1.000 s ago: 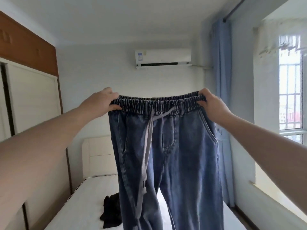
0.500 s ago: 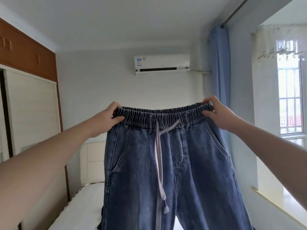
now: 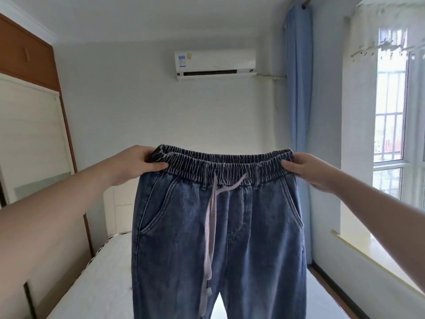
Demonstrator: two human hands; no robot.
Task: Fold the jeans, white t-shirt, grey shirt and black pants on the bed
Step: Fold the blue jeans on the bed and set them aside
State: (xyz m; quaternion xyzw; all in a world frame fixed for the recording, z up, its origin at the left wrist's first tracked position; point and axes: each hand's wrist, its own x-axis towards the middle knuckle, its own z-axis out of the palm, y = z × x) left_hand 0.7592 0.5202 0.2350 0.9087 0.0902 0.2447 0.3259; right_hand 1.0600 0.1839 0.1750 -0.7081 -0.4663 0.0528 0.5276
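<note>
A pale bedroom with a white bed (image 3: 96,284) below, one blue curtain (image 3: 299,88) and one air conditioner (image 3: 216,63) on the far wall. Two bare arms reach forward, and the left hand (image 3: 135,163) and right hand (image 3: 308,168) each pinch an end of the elastic waistband. Between the two grips one pair of blue jeans (image 3: 184,238) hangs front-facing above the bed, with a grey drawstring (image 3: 210,226) dangling below the middle.
</note>
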